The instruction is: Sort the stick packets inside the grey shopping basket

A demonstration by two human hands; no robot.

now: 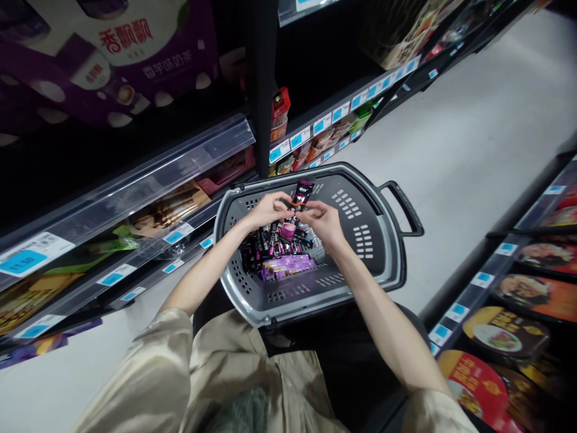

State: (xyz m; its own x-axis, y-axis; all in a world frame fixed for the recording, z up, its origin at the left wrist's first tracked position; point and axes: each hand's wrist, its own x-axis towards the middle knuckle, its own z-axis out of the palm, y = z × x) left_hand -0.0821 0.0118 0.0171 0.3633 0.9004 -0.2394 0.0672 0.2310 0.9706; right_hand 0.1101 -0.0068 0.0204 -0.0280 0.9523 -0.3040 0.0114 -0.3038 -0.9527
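Over a grey shopping basket (311, 304), my left hand (269, 210) and my right hand (323, 224) face each other with fingers pinched. Between them runs a thin orange band (295, 204), which looks like a rubber band. A black and purple sachet (303, 191) stands upright just behind the band; whether a finger also grips it is hidden. Below my hands, many black and pink sachets (265, 240) lie jumbled in the basket, with a pink cup-like shape (287, 231) among them. Purple sachets (288, 267) lie side by side near the basket's front wall.
Shelves with a clear price rail (180, 171) rise at the left, holding a large purple box (112, 60). More shelving with price tags (340, 113) runs off behind the basket. At the right, a low shelf holds packaged bowls (505, 331). The basket's black handle (408, 207) juts right over the pale floor (473, 138).
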